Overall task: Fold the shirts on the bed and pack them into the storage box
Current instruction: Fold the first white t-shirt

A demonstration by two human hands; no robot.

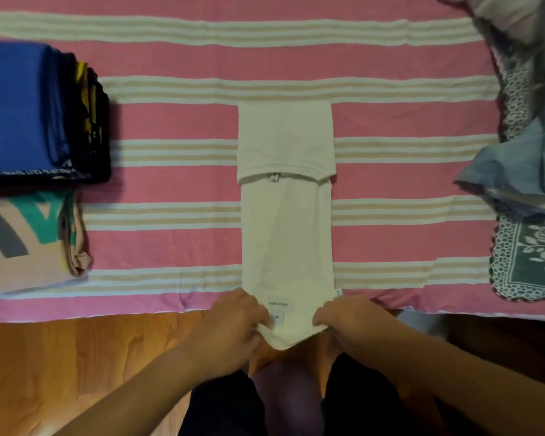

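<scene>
Both hands grip the near end of a cream shirt (286, 234) that lies as a long narrow strip on the bed (177, 121), reaching straight away from them. The left hand (233, 325) pinches the left corner of that end, fingers curled over the cloth, and the right hand (348, 319) pinches the right corner the same way; between them the hem sags past the bed's edge, and a small white label (277, 305) shows just beyond the fingers. At the end of the strip farthest from the hands, a section is folded back over the shirt. Well off to the left of the left hand sits a stack of folded clothes with a blue shirt (16, 105) on top, and nearer on that side lies a folded pink shirt (29, 243) with grey and green lettering. Far to the right of the right hand lies a rumpled light blue garment (523, 171) over a patterned green cloth (529, 259). Below the hands is a wooden floor (76, 357).
</scene>
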